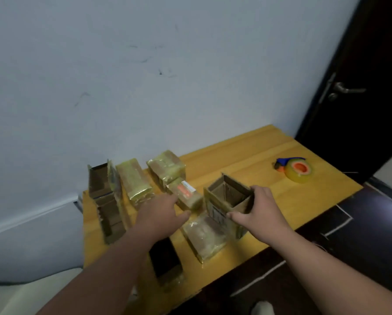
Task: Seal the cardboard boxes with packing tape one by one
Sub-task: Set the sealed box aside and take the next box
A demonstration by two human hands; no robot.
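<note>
My right hand (256,212) grips the near right corner of an open cardboard box (227,196) that stands upright in the middle of the yellow wooden table (258,155). My left hand (161,214) reaches, fingers extended, toward a small taped box with an orange label (186,194) and touches its near end. A roll of packing tape on an orange and blue dispenser (297,170) lies apart at the far right of the table. Another taped box (204,237) lies flat just below the open box.
Two taped boxes (136,183) (167,168) lie at the back by the pale wall. A tall open box (101,196) lies at the left edge. A dark open box (165,260) sits near the front edge. A dark door with a handle (347,89) stands at the right.
</note>
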